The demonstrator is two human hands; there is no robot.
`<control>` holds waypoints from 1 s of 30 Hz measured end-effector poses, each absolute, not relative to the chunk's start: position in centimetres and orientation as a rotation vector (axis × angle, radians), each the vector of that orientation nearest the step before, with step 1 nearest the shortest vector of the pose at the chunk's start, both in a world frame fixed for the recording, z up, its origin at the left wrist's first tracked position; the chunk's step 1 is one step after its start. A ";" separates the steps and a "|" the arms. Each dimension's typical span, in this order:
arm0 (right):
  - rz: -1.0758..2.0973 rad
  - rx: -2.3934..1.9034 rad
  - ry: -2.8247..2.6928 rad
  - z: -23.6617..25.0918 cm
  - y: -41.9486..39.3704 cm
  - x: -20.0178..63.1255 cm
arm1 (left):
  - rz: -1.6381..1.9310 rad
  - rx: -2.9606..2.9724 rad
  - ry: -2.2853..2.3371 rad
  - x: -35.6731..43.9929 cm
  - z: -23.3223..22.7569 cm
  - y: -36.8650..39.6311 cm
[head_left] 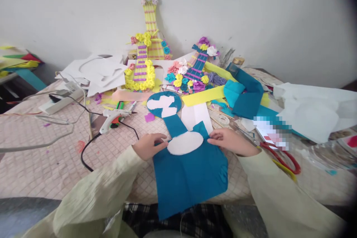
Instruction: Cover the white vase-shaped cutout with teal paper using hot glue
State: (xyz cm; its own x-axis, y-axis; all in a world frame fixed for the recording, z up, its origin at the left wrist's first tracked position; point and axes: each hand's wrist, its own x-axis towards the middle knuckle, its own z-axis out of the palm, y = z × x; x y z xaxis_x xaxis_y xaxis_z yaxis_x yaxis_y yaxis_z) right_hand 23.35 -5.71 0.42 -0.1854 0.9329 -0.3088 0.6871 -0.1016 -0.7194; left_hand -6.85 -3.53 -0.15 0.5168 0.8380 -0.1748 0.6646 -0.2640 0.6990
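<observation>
A guitar-shaped white cutout partly covered with teal felt (189, 171) lies on the table in front of me, its lower end hanging over the near edge. A bare white oval (185, 143) shows in its body and a white cross shape sits in its round head (164, 106). My left hand (148, 145) pinches the felt at the left side of the oval. My right hand (230, 141) presses the felt's right edge beside the oval.
A white glue gun (114, 118) with a black cord lies left of the cutout, beyond it a power strip (60, 102). Finished flower-covered guitars (145, 63) lean at the wall. Teal felt scraps (245, 96), red scissors (281, 158) and white sheets (312, 111) crowd the right.
</observation>
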 end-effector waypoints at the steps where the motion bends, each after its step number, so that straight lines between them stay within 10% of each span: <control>1: 1.147 -1.774 -1.889 0.3 -5.7 23.3 | 0.307 2.119 1.245 -6.7 0.4 -3.6; 30: 0.572 -1.244 -2.171 -3.0 -3.5 21.4 | 0.569 2.615 1.053 0.2 -3.7 -2.7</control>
